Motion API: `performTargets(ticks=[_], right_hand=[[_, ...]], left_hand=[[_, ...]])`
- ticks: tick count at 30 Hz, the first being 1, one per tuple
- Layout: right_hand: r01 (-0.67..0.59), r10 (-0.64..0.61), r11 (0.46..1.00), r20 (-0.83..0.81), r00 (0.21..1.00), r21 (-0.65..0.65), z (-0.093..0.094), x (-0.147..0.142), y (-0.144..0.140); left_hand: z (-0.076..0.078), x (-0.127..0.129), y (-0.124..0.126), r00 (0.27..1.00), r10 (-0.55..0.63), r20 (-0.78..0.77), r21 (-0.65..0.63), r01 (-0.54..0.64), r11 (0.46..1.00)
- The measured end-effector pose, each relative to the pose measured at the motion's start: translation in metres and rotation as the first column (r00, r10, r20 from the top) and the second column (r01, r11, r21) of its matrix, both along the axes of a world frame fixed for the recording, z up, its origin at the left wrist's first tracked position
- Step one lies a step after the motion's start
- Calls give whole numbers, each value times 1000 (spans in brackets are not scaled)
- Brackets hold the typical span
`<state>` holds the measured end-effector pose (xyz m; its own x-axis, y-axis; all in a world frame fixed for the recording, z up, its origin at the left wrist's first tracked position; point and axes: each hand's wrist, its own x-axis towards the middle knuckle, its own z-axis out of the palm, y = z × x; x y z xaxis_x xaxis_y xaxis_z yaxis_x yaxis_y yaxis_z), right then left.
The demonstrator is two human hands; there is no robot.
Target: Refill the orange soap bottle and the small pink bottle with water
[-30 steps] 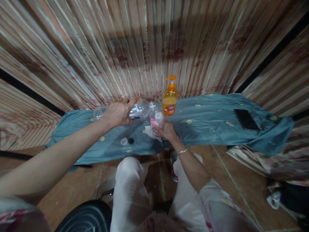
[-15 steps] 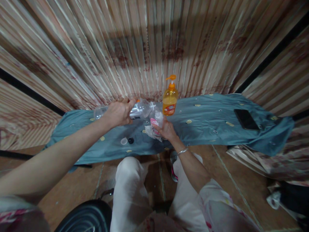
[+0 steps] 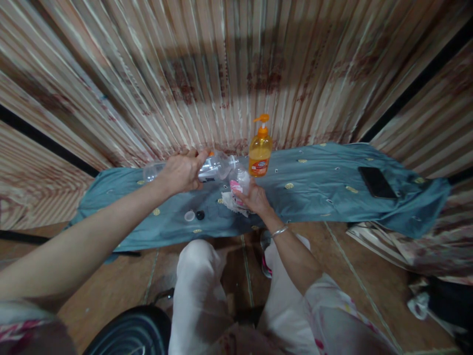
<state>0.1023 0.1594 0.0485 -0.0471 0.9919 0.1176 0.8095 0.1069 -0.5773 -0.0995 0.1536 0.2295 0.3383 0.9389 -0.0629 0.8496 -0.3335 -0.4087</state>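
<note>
While the left hand (image 3: 182, 173) tips a clear bottle (image 3: 214, 167) on its side, its mouth meets a small bottle (image 3: 240, 178) gripped upright by the right hand (image 3: 254, 198).
Step in hand: likely a pour from the big bottle into the small one, mid-cloth (image 3: 314, 187); whether liquid runs cannot be told, the view being soft. Both hands clenched on their bottles, a crumpled wrapper (image 3: 231, 201) beside the right. Two caps (image 3: 194, 215), one white, one dark, lie near, left of the right hand. Pump bottle (image 3: 260, 148) far, just right; phone (image 3: 377, 182) well apart, right. Next move calls for keeping the mouths aligned, then righting the big bottle and capping.
</note>
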Motion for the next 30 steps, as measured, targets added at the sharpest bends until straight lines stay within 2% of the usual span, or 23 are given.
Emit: performTargets(ticks=[30], right_hand=[[-11, 11, 1000, -5, 1000, 12, -2, 1, 1]], left_hand=[[0, 0, 0, 1000, 6, -15, 1, -5, 1000]])
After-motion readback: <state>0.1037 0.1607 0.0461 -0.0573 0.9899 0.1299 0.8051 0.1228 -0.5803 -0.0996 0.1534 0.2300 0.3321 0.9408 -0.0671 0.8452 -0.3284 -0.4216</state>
